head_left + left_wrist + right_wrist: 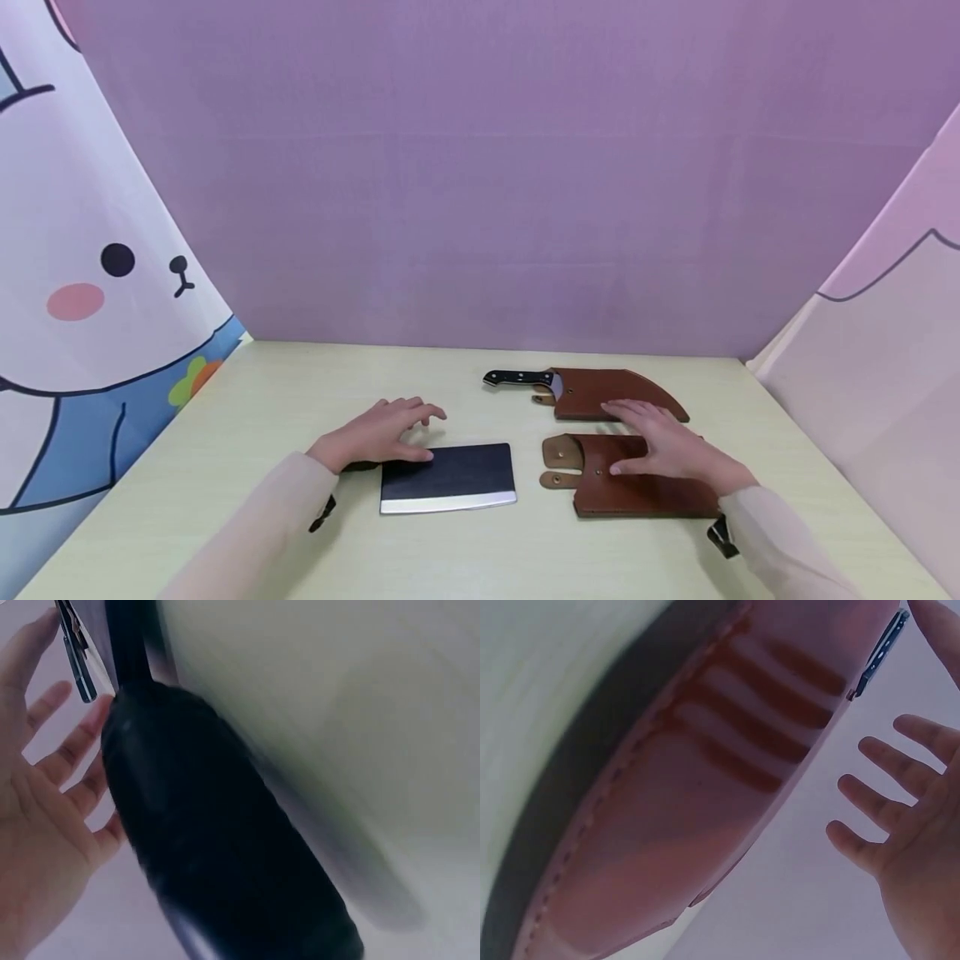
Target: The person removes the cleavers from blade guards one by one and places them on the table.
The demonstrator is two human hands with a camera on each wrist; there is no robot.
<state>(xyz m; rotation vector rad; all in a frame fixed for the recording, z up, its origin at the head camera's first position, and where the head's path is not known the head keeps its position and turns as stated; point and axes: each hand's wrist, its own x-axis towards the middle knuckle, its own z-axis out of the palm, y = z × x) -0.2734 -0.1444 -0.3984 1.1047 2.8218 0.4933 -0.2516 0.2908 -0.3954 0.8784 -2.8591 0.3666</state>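
Left hand (378, 433) spread, over cleaver (447, 477) handle end; right hand (663, 446) flat on empty sheath (637, 487).

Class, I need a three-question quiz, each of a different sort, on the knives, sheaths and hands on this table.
1. True or false: the far sheath holds a knife.
2. The right hand rests on: A) the bare cleaver; B) the near sheath; C) the table.
3. Fill in: the left hand lies at the cleaver's ___ end.

Key: 1 true; 2 B; 3 handle.
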